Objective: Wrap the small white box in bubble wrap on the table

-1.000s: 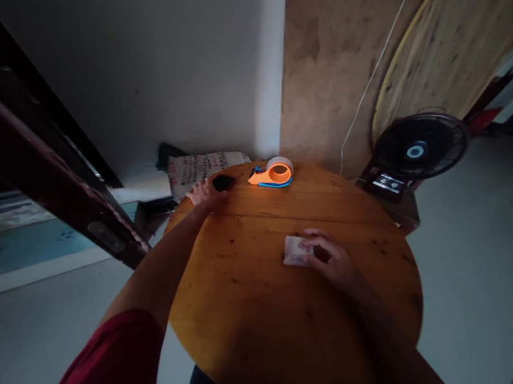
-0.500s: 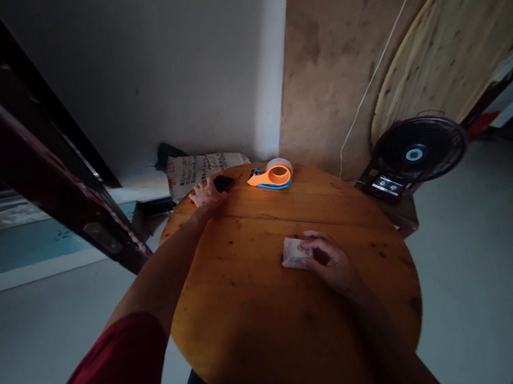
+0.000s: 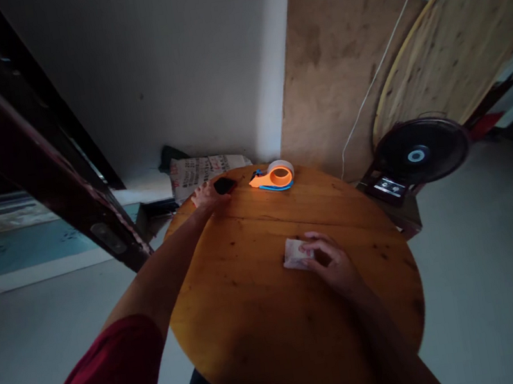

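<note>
On the round wooden table (image 3: pixel 247 258), my right hand (image 3: pixel 333 264) has its thumb and index finger closed on the right edge of a small pale packet (image 3: pixel 294 253) with faint reddish print. The packet rests on the tabletop; its exact kind is unclear. My left hand (image 3: pixel 206 195) reaches to the far left rim, where it lies flat with fingers spread beside a dark flat object (image 3: pixel 225 185) with a reddish edge, partly covered by the hand. To the right of that object sits an orange tape dispenser (image 3: pixel 276 177) with a blue strip and a roll of tape in it.
A printed sack (image 3: pixel 208 164) lies behind the table against the wall. A dark fan (image 3: pixel 418 153) stands at the right, with a white cord (image 3: pixel 360 107) along the wall. Wooden boards (image 3: pixel 313 59) lean there. A dark door frame (image 3: pixel 61 158) rises at left.
</note>
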The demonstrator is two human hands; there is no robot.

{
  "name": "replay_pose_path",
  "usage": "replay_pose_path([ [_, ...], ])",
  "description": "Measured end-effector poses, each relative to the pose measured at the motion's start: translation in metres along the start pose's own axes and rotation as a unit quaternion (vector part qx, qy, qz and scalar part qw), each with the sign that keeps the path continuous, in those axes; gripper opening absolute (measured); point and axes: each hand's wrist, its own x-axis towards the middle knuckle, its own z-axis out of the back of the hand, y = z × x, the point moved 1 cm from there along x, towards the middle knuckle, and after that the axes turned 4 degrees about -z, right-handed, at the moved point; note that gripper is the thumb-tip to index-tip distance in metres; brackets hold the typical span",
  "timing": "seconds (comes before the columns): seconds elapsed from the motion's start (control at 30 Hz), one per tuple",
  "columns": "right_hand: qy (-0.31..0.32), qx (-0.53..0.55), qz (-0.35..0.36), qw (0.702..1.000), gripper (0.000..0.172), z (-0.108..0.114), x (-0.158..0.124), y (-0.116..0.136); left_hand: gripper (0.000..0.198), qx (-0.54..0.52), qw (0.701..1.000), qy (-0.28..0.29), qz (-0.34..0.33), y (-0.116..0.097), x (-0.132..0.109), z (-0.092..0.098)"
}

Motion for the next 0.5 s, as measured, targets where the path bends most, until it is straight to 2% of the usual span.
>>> replay_pose_path([
  [0.17,-0.004,0.001,-0.006,1.000,0.017,0.000,0.001,0.001,0.081,-0.008,1.000,-0.010,0.020,-0.004,0.005,-0.003],
  [0.37,0.004,0.003,-0.005,1.000,0.017,0.001,0.001,0.002,0.074,-0.004,0.999,-0.051,0.018,-0.007,0.005,-0.010],
  [0.5,0.007,-0.001,-0.009,1.000,0.016,0.001,0.000,0.004,0.074,-0.005,0.999,-0.042,0.014,-0.009,0.004,-0.009],
])
